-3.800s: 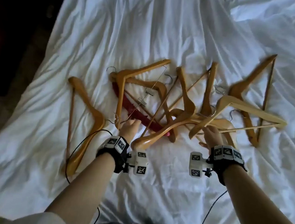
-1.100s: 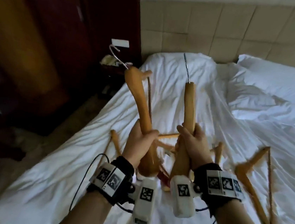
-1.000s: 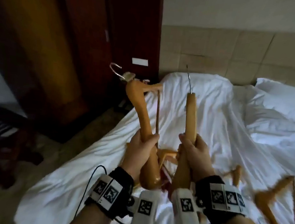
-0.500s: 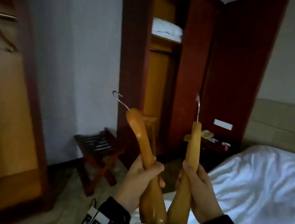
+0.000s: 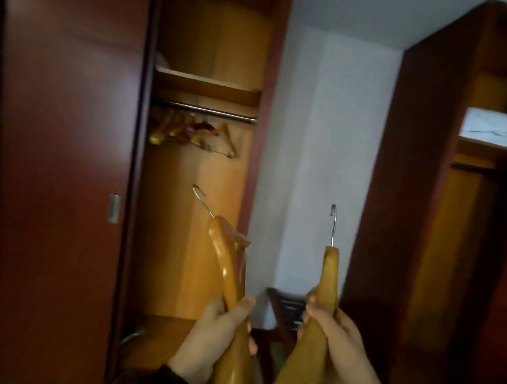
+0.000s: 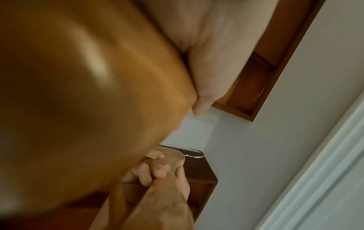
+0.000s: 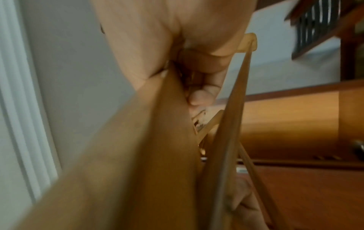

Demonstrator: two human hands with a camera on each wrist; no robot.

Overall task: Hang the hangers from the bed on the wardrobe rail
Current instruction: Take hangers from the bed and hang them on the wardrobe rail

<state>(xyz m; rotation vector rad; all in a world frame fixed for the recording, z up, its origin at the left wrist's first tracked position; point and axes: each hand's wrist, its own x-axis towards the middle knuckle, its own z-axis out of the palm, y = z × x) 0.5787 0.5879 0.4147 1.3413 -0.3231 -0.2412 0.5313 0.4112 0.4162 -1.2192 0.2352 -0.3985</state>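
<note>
Head view: two wooden hangers held up in front of an open wardrobe. Left hand (image 5: 214, 329) wrapped tight around the left hanger (image 5: 230, 271), fingers and thumb curled on one wooden arm, metal hook (image 5: 202, 200) on top and leaning left toward the wardrobe. Right hand (image 5: 339, 340) wrapped the same way around the right hanger (image 5: 328, 282), its hook (image 5: 333, 223) standing straight up. Both hangers side by side, close but apart at the top.

Up inside the wardrobe, under the shelf (image 5: 207, 87), a shiny wardrobe rail (image 5: 207, 111) with a bunch of hung hangers (image 5: 189, 131) on its left part already (a bit blurry, so no count). Bare rail showing toward the right end. Rail well above both hooks for now.

Left wrist view: mostly a big blur of wood, plus fingers (image 6: 208, 62) pressed on it. Right wrist view: thumb and fingers (image 7: 201, 96) curled around the wood, thin bar running alongside.

Best way, probably: lift one hanger at a time, left one first since it sits nearer the opening. Turn the hook so its open side faces the rail, go up past the rail, then come down onto the bare bit. Keep clear of the hung bunch to stop tangles. Hold firm until the hook sits on the rail.
</note>
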